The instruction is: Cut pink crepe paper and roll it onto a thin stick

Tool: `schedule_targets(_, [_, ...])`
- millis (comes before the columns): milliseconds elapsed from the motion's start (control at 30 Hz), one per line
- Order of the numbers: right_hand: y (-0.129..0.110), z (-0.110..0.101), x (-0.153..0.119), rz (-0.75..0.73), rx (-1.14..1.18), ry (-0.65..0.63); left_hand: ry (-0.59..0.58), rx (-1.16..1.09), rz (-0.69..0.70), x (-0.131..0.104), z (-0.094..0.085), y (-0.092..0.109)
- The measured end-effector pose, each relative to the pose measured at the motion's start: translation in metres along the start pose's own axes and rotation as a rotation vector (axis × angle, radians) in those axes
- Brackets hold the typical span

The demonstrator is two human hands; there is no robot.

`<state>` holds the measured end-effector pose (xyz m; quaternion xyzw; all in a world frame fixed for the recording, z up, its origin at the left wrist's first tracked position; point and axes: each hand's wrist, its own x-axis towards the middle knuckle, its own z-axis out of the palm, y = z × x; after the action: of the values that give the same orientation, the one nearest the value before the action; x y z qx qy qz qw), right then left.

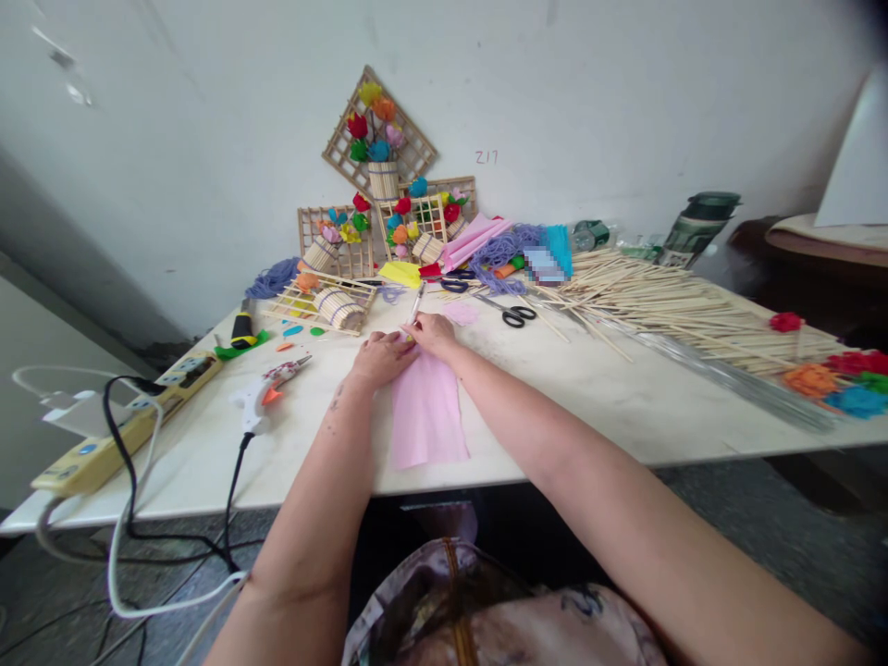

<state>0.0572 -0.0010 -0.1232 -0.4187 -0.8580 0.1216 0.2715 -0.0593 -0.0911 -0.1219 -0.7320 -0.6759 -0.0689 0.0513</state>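
Observation:
A strip of pink crepe paper (428,412) lies lengthwise on the white table, its near end close to the front edge. My left hand (381,358) rests on its far end from the left, fingers stretched out and pressing down. My right hand (434,335) is closed round a slim white pen (418,302), which slants up and away from the fingers. The pen's tip and the paper under both hands are hidden. A smaller pink paper piece (463,314) lies just beyond my right hand.
Black-handled scissors (517,316) and many thin wooden sticks (645,296) lie to the right. A white glue gun (258,400) and a cream power strip (125,430) with cables are on the left. Stick lattices with paper flowers (380,148) stand by the wall.

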Motion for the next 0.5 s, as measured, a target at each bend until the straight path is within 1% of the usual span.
schedule_targets(233, [0.0003, -0.0024, -0.0016, 0.003, 0.002, -0.023, 0.040, -0.025, 0.028, 0.0006, -0.0016, -0.0038])
schedule_targets(400, [0.0001, -0.0034, -0.0029, -0.022, -0.031, -0.034, 0.036, -0.044, 0.056, 0.0004, -0.0039, -0.0061])
schedule_targets(500, [0.0004, -0.0023, -0.0029, -0.035, -0.040, -0.025, 0.024, -0.048, 0.042, -0.0006, -0.0045, -0.0055])
